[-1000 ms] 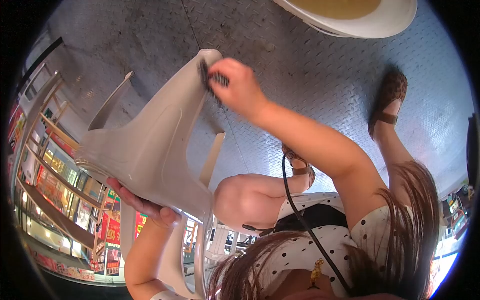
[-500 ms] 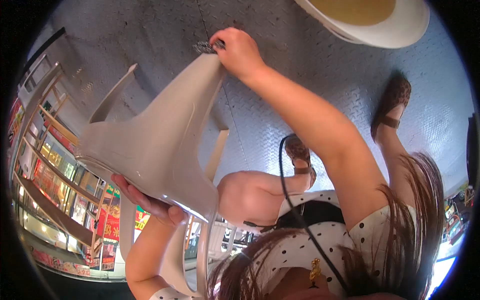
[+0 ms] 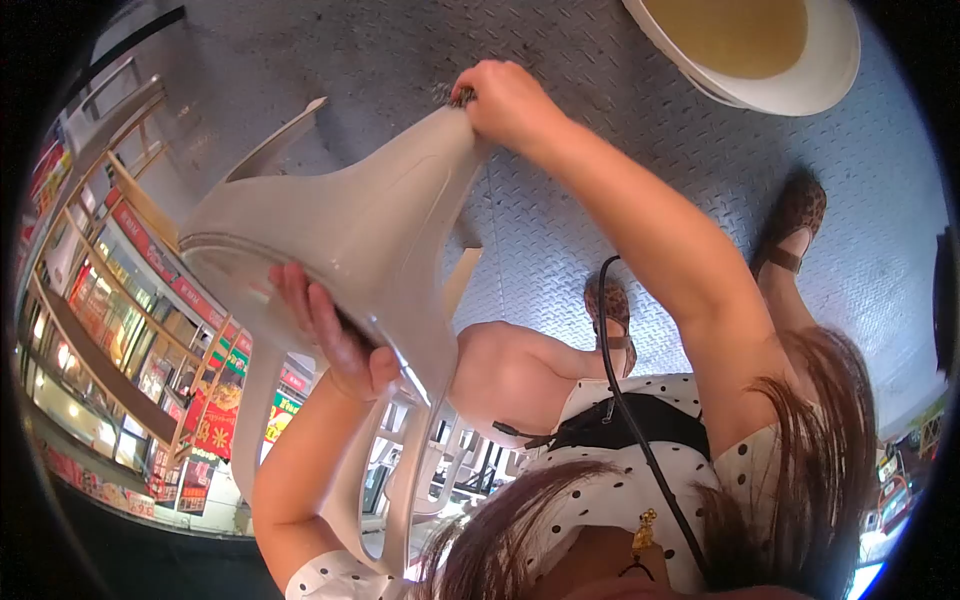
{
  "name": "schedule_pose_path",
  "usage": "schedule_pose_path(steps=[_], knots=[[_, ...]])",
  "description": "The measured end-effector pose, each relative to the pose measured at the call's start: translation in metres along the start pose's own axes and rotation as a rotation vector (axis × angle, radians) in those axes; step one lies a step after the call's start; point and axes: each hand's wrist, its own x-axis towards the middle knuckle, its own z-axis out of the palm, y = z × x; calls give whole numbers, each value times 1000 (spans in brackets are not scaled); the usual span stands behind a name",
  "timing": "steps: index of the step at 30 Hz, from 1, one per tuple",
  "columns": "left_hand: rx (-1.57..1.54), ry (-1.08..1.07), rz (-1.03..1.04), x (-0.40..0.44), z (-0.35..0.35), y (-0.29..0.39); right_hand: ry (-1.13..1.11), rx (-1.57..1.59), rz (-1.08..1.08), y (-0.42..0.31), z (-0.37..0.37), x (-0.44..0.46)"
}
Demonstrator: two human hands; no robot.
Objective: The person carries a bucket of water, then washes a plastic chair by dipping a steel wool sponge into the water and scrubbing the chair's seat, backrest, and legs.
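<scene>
A beige plastic chair [image 3: 390, 200] is tipped on its side in front of me, its legs pointing away over the floor. My left hand [image 3: 340, 335] holds the edge of its seat from below, with the fingers spread along the surface and the thumb at the rim. At the end of one leg, my right hand [image 3: 510, 105] is closed around a steel wool scourer [image 3: 455, 95] and presses it against the leg. Most of the scourer is hidden by the fingers.
A white bucket [image 3: 835, 75] with yellowish liquid stands at the upper right on the metal tread-plate floor [image 3: 560, 190]. A black cable [image 3: 640, 440] hangs across my front. Wooden-framed shelving [image 3: 110, 375] and bright shop signs [image 3: 210, 415] lie to the left.
The chair and both hands have shifted slightly right in view, and the chair has turned a little, showing more of its seat. The scourer stays at the same leg end.
</scene>
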Motion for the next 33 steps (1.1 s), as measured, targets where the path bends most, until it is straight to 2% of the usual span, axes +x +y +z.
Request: schedule_pose_path(steps=[1, 3, 6, 9, 12, 14, 17, 23, 27, 28, 31, 33], knots=[[14, -11, 13, -1, 0, -1, -6, 120, -46, -23, -8, -19], [-1, -10, 13, 0, 0, -2, 180, 144, -417, -71, -16, -54], [-16, -2, 8, 2, -1, 1, 287, 392, -457, -93, -17, -79], [-27, 9, -6, 1, 0, 2, 280, 327, -110, -2, 12, -44], [-55, 34, -9, 1, 3, 0, 529, 277, -243, -13, 29, -76], [-47, 46, -10, 3, 5, -4, 540, 448, -387, -71, 25, -121], [-80, 38, -26, 2, 1, 4, 442, 638, -424, -103, 24, -159], [-51, 36, -5, 8, 0, 9, 587, 418, -293, -47, 30, -94], [-36, 38, -16, 11, 0, 8, 430, 586, -480, -86, 38, -166], [-24, 38, -16, 9, -1, 10, 456, 534, -511, -77, 39, -152], [6, 55, -18, 14, 1, 10, 470, 517, -378, -56, 28, -109], [6, 59, -49, 12, -1, 13, 529, 428, -374, -47, 21, -93]])
